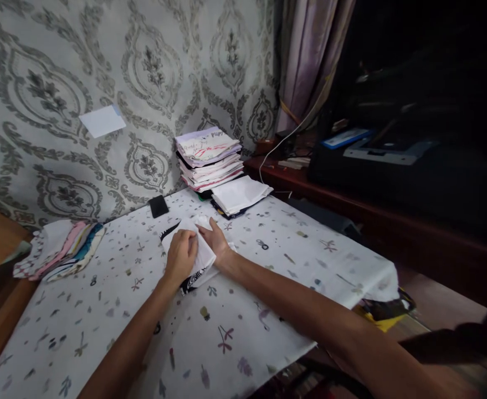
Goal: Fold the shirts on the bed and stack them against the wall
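Observation:
A white cloth point(204, 256) with black patterned edges lies partly folded near the middle of the table. On its left part rests my left hand point(182, 252), fingers curled and closed on the fabric. My right hand point(217, 239) is at the cloth's right side, its thumb and fingers around the raised edge; part of these fingers is hidden by the fabric. The two hands are close together but apart.
A tall stack of folded clothes point(210, 158) stands by the wall, with a lower white-topped pile point(241, 194) beside it. A black phone point(158, 206) lies to their left. Overlapping folded clothes point(66, 249) lie at the table's left edge. A dark red cabinet point(351, 208) is at right.

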{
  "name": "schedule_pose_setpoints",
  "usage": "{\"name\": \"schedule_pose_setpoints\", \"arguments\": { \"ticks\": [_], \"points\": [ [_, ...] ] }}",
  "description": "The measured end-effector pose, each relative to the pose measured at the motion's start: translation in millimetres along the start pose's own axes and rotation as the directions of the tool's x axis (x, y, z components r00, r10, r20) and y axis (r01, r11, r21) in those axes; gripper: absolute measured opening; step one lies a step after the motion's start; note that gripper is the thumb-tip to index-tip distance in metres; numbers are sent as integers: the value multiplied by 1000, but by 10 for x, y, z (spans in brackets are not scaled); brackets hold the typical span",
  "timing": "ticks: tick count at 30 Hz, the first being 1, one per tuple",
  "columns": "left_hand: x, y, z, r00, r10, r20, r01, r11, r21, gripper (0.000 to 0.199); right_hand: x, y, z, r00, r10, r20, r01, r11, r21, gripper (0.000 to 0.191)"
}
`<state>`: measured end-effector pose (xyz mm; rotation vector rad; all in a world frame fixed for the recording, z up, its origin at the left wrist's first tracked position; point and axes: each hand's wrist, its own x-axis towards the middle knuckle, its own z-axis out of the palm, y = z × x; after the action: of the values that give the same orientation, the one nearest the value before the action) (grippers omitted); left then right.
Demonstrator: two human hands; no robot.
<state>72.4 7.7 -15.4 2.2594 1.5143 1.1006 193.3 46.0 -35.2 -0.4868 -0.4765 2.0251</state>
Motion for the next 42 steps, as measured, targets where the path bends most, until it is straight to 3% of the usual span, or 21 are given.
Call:
{"name": "schedule_pose_setpoints", "arguments": {
  "ticks": [2,5,13,16,18,20,24,26,28,30,32,35,39,42],
  "points": [
    [-53,-18,59,992,124,-2,-122,980,155,24,-21,-43,-25,1000,-14,-15,14,1000,-15,66],
    [-28,-8,178,984,178,27,-179,952,249,32,-65,-157,-34,999,-31,-27,30,999,-33,68],
    [125,68,452,982,77,175,-115,968,223,37,-167,-384,-156,982,-120,-144,95,981,-168,65],
    [112,72,487,980,52,193,-93,973,213,38,-122,-390,-223,976,-157,-148,105,946,-308,66],
    [105,84,500,977,31,213,-76,976,206,38,-76,-404,-254,955,-259,-143,148,836,-528,66],
    [112,100,500,970,10,241,-60,978,201,37,-46,-438,-265,915,-388,-110,187,651,-736,60],
    [183,63,399,961,7,275,-35,995,97,32,-96,-531,-173,876,-482,-13,210,405,-890,40],
    [221,-21,285,964,19,264,-28,999,31,29,-166,-535,-69,876,-458,153,247,153,-957,42],
    [237,-144,167,974,33,226,-36,999,8,29,-228,-475,39,877,-328,350,314,-160,-936,43],
    [226,-283,87,978,42,206,-44,999,5,32,-249,-357,103,891,-183,415,335,-350,-875,47],
    [204,-416,65,973,22,232,-26,1000,16,36,-223,-216,89,930,-123,345,261,-439,-860,56],
    [213,-573,88,941,-74,330,39,993,111,45,-143,-53,-46,955,-159,251,137,-514,-847,70],
    [373,-704,79,857,-151,492,48,975,216,56,-93,4,-182,949,-160,272,136,-569,-811,78],
    [537,-787,45,834,-198,515,44,954,296,60,-110,-12,-154,963,-133,232,104,-614,-782,81]
  ]
}}
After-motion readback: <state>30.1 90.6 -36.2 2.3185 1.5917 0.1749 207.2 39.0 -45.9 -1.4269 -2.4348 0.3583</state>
